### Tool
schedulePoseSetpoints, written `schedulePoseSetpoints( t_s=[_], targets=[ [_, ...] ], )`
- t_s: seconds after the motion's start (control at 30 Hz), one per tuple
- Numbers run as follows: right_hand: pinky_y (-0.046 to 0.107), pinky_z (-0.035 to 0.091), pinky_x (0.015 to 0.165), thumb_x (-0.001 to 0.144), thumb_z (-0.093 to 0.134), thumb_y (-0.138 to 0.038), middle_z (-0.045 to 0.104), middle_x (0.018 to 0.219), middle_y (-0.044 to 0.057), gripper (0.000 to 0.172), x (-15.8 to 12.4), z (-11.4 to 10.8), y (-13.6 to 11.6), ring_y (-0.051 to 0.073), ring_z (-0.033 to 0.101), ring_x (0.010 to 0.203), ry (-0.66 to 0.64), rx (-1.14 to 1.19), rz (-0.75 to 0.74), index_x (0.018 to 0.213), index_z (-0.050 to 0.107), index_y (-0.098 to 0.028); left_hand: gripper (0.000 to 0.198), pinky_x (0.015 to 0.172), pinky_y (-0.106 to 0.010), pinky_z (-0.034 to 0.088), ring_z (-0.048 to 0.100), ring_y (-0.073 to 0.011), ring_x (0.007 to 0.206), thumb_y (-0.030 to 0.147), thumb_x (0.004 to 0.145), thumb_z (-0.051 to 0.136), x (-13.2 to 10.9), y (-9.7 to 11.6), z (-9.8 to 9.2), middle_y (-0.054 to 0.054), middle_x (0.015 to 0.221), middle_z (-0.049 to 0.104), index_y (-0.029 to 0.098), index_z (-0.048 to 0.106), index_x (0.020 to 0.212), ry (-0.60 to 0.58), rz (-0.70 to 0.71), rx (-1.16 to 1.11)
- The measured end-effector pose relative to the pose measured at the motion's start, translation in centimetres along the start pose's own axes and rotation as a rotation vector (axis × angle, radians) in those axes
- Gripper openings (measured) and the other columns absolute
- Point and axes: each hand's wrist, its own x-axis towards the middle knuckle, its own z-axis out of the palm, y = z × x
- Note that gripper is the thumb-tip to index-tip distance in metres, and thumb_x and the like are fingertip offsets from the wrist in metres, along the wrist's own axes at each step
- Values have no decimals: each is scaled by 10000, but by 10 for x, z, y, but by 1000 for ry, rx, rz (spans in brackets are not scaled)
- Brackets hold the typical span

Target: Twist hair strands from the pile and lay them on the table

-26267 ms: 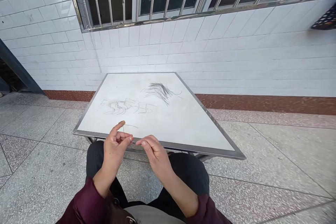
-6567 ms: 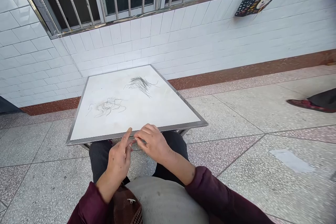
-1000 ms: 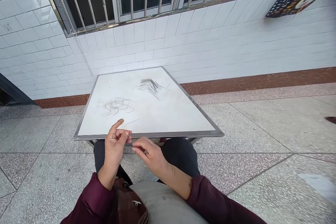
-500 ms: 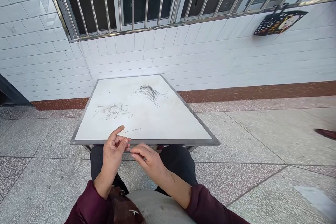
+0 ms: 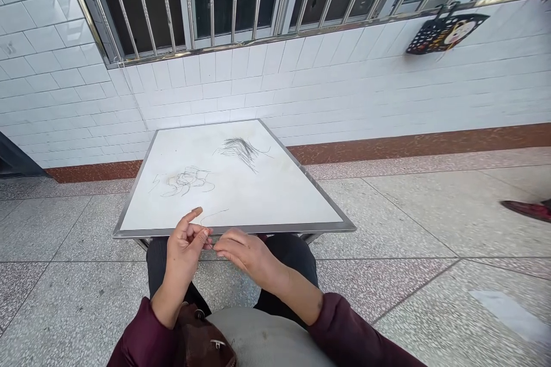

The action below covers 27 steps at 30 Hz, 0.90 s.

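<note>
Over the near edge of the white table, my left hand pinches a thin dark wire between thumb and finger, its index finger raised. One end of this wire sticks up above the pinch and bends to the right. Close beside it, my right hand has its fingertips pinched together on the lower part of the same wire. A tangle of bent wires lies on the left of the tabletop. Farther back on the right is a denser bundle of straighter dark wires.
Grey metal trim borders the table, and my knees are under its near edge. Behind stands a white tiled wall with a barred window. A dotted bag hangs from the bars. At the right is someone's dark red shoe.
The right hand has rolled slightly, its fingers more closed over the wire. Both hands stay at the table's near edge. The view has shifted slightly, and the shoe at right shows more.
</note>
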Motion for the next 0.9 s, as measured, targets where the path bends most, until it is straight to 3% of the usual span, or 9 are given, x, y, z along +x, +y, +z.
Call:
schedulePoseSetpoints(
  t_s=[0.2, 0.43, 0.6, 0.73, 0.9],
  targets=[
    [274, 473, 658, 983, 421, -109, 651, 923, 59, 252, 4, -19, -1, 163, 543, 814, -107, -140, -114, 1060, 639, -209, 559, 611, -248, 521, 590, -115, 616, 331, 791, 715, 0, -2, 1, 12, 718, 662, 160, 551, 1297, -55, 17, 48],
    [287, 466, 698, 997, 445, -155, 666, 899, 51, 223, 11, -31, 1, 162, 528, 819, -159, -168, -135, 994, 664, -199, 546, 592, -237, 508, 569, -102, 584, 332, 789, 721, -3, -5, 8, 27, 683, 640, 147, 559, 1277, -72, 11, 29],
    [330, 488, 732, 977, 518, -217, 658, 937, 69, 140, 6, -35, 9, 184, 557, 843, -11, -135, -67, 1044, 640, -201, 580, 631, -256, 531, 600, -110, 614, 335, 796, 722, -2, -7, 9, 2, 748, 679, 152, 528, 1312, -10, 14, -36],
    [396, 505, 806, 933, 603, -319, 659, 1032, 98, 236, 1, -45, 14, 226, 586, 945, 157, -189, 7, 1147, 603, -219, 548, 666, -266, 544, 633, -118, 650, 329, 811, 714, -1, -10, 6, -5, 777, 690, 174, 544, 1309, 43, 51, -59],
    [418, 463, 879, 930, 613, -269, 679, 1009, 77, 204, 1, -42, 12, 224, 588, 969, 110, -262, -32, 1124, 597, -208, 544, 678, -270, 552, 645, -122, 667, 330, 817, 714, 0, -12, 6, -11, 791, 695, 188, 547, 1316, 45, 55, -61]
  ],
)
